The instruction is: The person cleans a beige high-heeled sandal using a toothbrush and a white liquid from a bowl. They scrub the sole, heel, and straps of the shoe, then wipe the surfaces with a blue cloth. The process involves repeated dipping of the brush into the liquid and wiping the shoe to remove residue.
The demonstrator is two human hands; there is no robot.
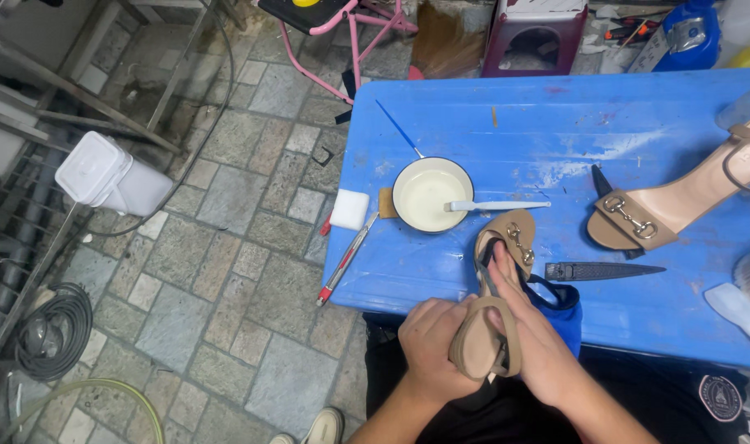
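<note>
I hold a tan heeled sandal [491, 296] with a metal buckle, toe pointing away from me, at the near edge of the blue table [506, 123]. My left hand [428, 345] grips its heel end from the left. My right hand [535, 337] wraps the sandal from the right, fingers over its straps and a blue cloth [562, 306] under the hand. The matching tan sandal [679, 201] lies on the table to the right.
A round bowl of pale glue [431, 194] with a white brush [494, 205] sits ahead of the sandal. A dark file [601, 270], a white sponge block [349, 209] and a red-handled tool [342, 263] lie on the table. A white bucket [112, 174] lies on the stone floor at left.
</note>
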